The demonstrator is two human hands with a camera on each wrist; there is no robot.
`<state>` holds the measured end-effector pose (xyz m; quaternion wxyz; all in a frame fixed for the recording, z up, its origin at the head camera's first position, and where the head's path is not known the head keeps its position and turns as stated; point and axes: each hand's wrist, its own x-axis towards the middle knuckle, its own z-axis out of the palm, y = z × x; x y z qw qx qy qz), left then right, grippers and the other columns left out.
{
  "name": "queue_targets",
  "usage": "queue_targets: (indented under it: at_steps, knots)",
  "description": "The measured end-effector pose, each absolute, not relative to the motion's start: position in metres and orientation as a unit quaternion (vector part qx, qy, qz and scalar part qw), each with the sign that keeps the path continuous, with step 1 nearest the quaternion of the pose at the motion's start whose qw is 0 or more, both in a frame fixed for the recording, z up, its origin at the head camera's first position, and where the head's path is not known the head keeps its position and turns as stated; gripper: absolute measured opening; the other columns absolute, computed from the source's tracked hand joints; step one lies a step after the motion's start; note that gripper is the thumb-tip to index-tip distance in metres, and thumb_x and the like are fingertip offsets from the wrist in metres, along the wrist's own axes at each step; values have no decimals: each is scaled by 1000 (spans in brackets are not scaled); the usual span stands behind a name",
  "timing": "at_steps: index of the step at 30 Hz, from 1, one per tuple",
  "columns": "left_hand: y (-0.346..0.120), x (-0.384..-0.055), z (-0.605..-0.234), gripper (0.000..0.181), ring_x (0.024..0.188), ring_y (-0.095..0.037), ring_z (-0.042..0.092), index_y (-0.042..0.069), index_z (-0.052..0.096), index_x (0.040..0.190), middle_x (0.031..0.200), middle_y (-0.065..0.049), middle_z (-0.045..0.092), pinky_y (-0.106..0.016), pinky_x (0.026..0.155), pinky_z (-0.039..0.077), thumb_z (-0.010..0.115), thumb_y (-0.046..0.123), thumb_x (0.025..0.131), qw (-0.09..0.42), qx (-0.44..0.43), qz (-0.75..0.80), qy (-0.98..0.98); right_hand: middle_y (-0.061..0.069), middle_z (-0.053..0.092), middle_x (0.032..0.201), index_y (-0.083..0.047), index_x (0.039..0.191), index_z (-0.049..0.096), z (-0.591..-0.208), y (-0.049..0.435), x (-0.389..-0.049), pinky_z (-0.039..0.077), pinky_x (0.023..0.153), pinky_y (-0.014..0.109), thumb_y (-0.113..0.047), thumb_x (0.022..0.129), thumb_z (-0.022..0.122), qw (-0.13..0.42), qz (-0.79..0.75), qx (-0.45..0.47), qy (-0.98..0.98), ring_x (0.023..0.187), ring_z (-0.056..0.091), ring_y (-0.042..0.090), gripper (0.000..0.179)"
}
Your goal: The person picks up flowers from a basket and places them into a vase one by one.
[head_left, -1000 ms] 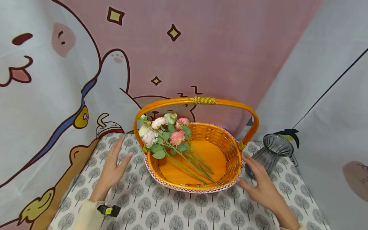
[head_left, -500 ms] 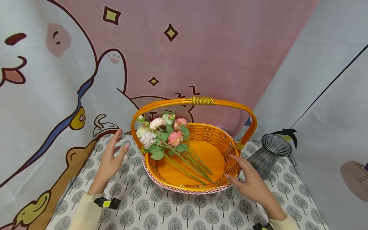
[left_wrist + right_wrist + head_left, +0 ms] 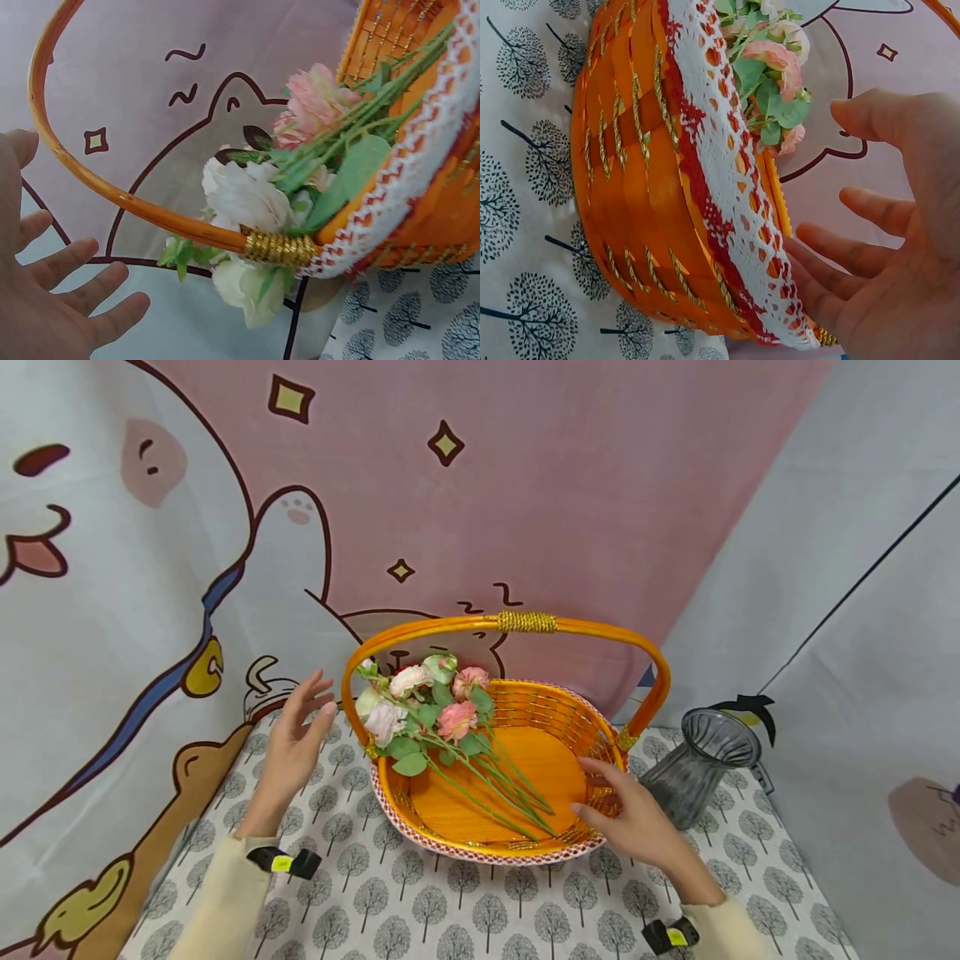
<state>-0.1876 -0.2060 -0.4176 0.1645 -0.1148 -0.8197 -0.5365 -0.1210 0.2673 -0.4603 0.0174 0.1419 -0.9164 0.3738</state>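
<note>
Your flowers (image 3: 457,720) lie loose in a bunch inside the basket (image 3: 555,760), filling its left end. Their blooms point to the far left and their stems to the near right, so the bunch's long axis runs slantwise across the basket floor. Some blooms reach out over the left rim. The basket itself is an oval, its long axis running left to right, with the handle (image 3: 527,622) arching over it from end to end.

Your left hand (image 3: 296,747) is raised just beside the basket's left end, near the blooms, its fingers spread and the thumb well apart. Your right hand (image 3: 633,818) reaches over the right rim near the stem ends, thumb apart from the slightly spread fingers; you can't tell whether they touch the rim. Beyond that hand stands a glass vase (image 3: 686,781). A tree-print tablecloth (image 3: 491,914) lies under the basket, and a cartoon curtain (image 3: 585,510) hangs behind.
</note>
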Motion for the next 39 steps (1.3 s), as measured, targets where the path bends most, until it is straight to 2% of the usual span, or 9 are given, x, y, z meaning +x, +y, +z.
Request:
queue_targets:
  at_steps: [5, 8, 13, 17, 20, 27, 29, 34, 39]
  knots:
    - [-204, -193, -411, 51, 126, -8, 55, 24, 39, 159, 151, -15, 51, -9, 94, 47, 52, 19, 109, 185, -114, -554, -804, 14, 57, 145, -22, 152, 46, -462, 264, -126, 63, 89, 37, -33, 96, 74, -10, 410, 140, -901, 118, 66, 31, 63]
    - [-203, -197, -409, 49, 120, 0, 57, 22, 45, 156, 145, -18, 56, -9, 92, 50, 54, 16, 108, 202, -126, -567, -789, 13, 58, 145, -23, 152, 46, -462, 262, -128, 62, 90, 29, -33, 97, 74, -22, 423, 130, -897, 117, 67, 29, 63]
    - [-200, -202, -406, 46, 115, -4, 62, 14, 54, 149, 132, -14, 63, -11, 90, 55, 58, 5, 104, 230, -159, -593, -755, 12, 57, 146, -23, 152, 46, -458, 257, -130, 62, 91, 33, -34, 97, 74, -33, 426, 119, -896, 120, 65, 30, 63]
    - [-197, -206, -404, 44, 108, -6, 65, 10, 59, 145, 122, 2, 66, -11, 85, 56, 60, -1, 102, 256, -175, -585, -750, 10, 57, 147, -24, 153, 45, -457, 253, -134, 61, 91, 33, -34, 97, 73, -39, 428, 114, -896, 123, 64, 31, 64]
    - [-195, -208, -402, 41, 105, -7, 66, 9, 62, 141, 118, 7, 66, -12, 81, 55, 62, 1, 101, 265, -171, -586, -747, 8, 56, 147, -26, 153, 45, -457, 252, -139, 60, 92, 33, -34, 97, 74, -42, 433, 110, -894, 125, 62, 33, 64]
    - [-188, -213, -400, 31, 96, -9, 68, 2, 68, 131, 108, 5, 68, -17, 76, 57, 64, 2, 100, 265, -154, -627, -717, 8, 57, 147, -27, 152, 45, -456, 247, -146, 60, 95, 44, -36, 96, 73, -47, 434, 104, -893, 127, 61, 36, 63]
    - [-187, -214, -403, 30, 94, -9, 68, -1, 68, 130, 106, 6, 68, -16, 72, 56, 63, 0, 100, 273, -158, -628, -711, 8, 56, 147, -27, 152, 45, -456, 247, -147, 60, 94, 42, -36, 97, 73, -52, 438, 98, -892, 127, 61, 35, 63]
    - [-181, -219, -413, 30, 93, -7, 66, -9, 65, 128, 106, 7, 67, -14, 73, 54, 61, -7, 99, 299, -191, -634, -687, 8, 56, 147, -28, 151, 46, -458, 247, -148, 59, 92, 37, -37, 97, 72, -63, 449, 89, -887, 127, 60, 34, 61]
    - [-176, -223, -413, 29, 90, -6, 64, -13, 65, 125, 103, 5, 67, -16, 72, 53, 59, -13, 97, 308, -206, -653, -661, 9, 56, 147, -26, 151, 46, -459, 246, -150, 59, 97, 41, -34, 98, 72, -64, 455, 91, -884, 127, 60, 37, 60]
